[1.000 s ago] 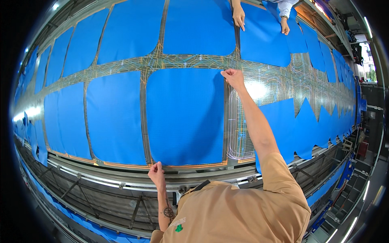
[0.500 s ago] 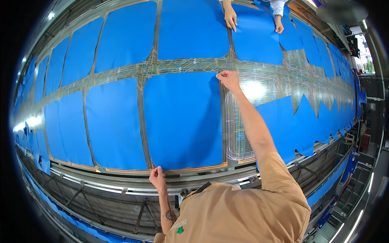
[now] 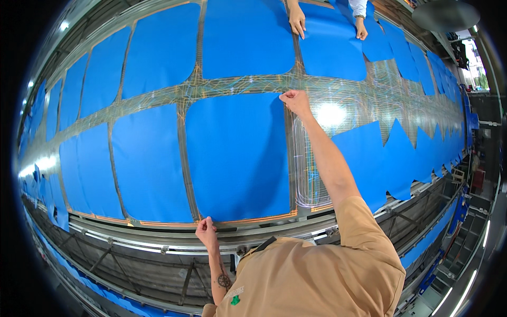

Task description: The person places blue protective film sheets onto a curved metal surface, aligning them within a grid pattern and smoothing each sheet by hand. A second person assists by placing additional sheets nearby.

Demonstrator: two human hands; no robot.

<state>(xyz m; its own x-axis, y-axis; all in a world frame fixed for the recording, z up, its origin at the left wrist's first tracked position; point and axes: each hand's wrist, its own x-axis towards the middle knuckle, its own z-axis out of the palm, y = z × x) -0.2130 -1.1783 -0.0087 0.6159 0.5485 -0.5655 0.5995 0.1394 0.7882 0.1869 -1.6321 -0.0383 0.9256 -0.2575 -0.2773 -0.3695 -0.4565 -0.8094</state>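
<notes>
A blue sheet (image 3: 237, 153) with rounded corners lies flat on the long table in front of me. My left hand (image 3: 206, 231) pinches its near left corner at the table's front edge. At the far right corner, my right hand (image 3: 297, 101) has finger and thumb closed on the same sheet, its arm stretched across the table. A shadow falls over the sheet's right part. To the left lies another blue sheet (image 3: 148, 164), parted from mine by a narrow dark strip. Right of mine, the table surface (image 3: 307, 174) shows bare with many coloured curved lines.
Across the table, a co-worker's hands (image 3: 297, 22) are on another blue sheet (image 3: 332, 50). Several overlapping blue sheets (image 3: 364, 164) with pointed edges lie to my right. A metal rail (image 3: 248, 232) runs along the table's front edge. A patterned strip (image 3: 232, 86) separates the two rows.
Both my hands keep their hold on the sheet's corners, almost unmoved. The view has shifted slightly. The co-worker's hands remain at their sheet.
</notes>
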